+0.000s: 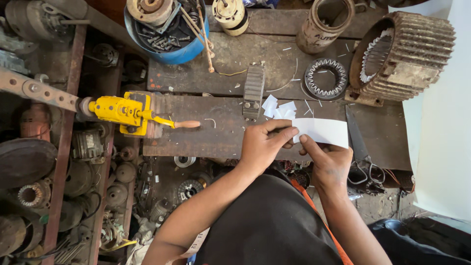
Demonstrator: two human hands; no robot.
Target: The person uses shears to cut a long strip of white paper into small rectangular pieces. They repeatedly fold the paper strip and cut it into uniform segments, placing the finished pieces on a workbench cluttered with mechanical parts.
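Old motor parts crowd the wooden bench [206, 132]. Both hands pinch a white paper strip [321, 131]: the left hand [262, 145] and the right hand [329, 162] grip its near end. It looks thin, light and bendy, easy to tear. Scissors [360, 147] lie just beside the right hand.

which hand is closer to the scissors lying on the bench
Right. The right hand sits just beside the scissors, pinching the white paper strip; the left hand grips the strip's far end.

Both hands, left [262, 145] and right [329, 162], meet with fingers pinched, bare forearms angled inward.
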